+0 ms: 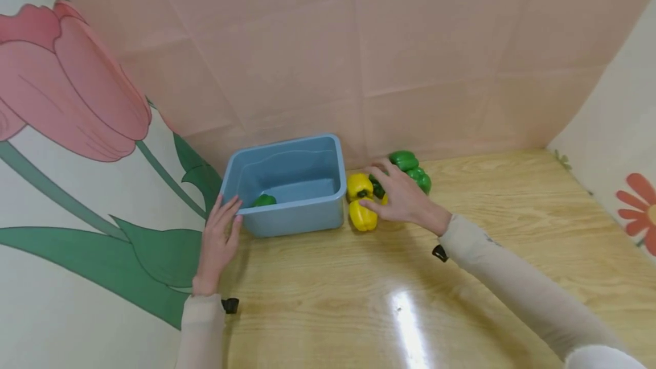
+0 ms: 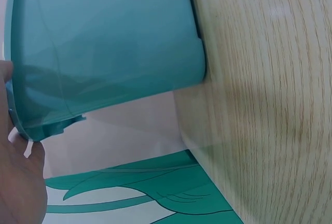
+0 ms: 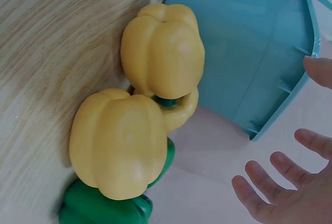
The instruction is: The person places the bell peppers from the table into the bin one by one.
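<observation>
A blue plastic bin (image 1: 292, 218) stands on the table with a green bell pepper (image 1: 264, 200) inside, near its front left. My left hand (image 1: 217, 241) holds the bin's near left corner, fingers over the rim and thumb on the outer side. My right hand (image 1: 405, 195) hovers over the peppers right of the bin, its fingers spread and holding nothing. Beside the bin's right wall lie yellow bell peppers (image 1: 363, 216), one behind another; a further yellow pepper (image 3: 119, 146) is largely hidden by the hand in the head view. Green bell peppers (image 1: 419, 178) lie behind the right hand.
The wood-grain table (image 1: 328, 289) ends at a pinkish covered wall (image 1: 410, 73) close behind the bin and peppers. A wall with a painted tulip (image 1: 92, 90) rises close on the left. Another wall with a red flower (image 1: 635, 204) stands at the right.
</observation>
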`<state>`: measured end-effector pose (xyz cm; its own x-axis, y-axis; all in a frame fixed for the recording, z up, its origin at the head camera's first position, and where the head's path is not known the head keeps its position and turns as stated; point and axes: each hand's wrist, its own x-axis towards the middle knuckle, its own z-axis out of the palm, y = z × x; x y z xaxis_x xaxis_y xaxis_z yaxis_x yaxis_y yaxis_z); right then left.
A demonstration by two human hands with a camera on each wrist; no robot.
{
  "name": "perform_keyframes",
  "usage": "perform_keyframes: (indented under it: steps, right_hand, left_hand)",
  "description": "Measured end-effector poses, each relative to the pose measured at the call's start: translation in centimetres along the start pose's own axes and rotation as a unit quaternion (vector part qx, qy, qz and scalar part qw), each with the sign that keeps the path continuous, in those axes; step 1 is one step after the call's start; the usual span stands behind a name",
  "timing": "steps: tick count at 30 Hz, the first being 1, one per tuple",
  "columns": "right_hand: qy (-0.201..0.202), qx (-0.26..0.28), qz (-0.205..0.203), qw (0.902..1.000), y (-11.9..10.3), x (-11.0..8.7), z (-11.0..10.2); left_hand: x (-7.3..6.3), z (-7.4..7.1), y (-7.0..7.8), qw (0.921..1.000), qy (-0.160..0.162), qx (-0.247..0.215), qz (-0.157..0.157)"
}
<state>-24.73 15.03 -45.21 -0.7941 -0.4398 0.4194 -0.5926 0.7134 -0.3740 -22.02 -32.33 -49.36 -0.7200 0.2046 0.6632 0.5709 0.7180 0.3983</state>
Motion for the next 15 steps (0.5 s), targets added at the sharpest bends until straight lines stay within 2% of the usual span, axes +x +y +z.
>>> perform_keyframes:
  steps: [9, 15]
  right_hand:
    - [-0.010, -0.007, 0.023, 0.9997, 1.0, -0.4, 0.4]
    - [-0.009, -0.007, 0.023, 0.9997, 1.3, -0.5, 0.5]
  left_hand:
    - [0.1, 0.0, 0.2, 1.0000, 0.003, -0.003, 0.006]
    - [0.1, 0.1, 0.1, 0.9999, 0.007, -0.003, 0.009]
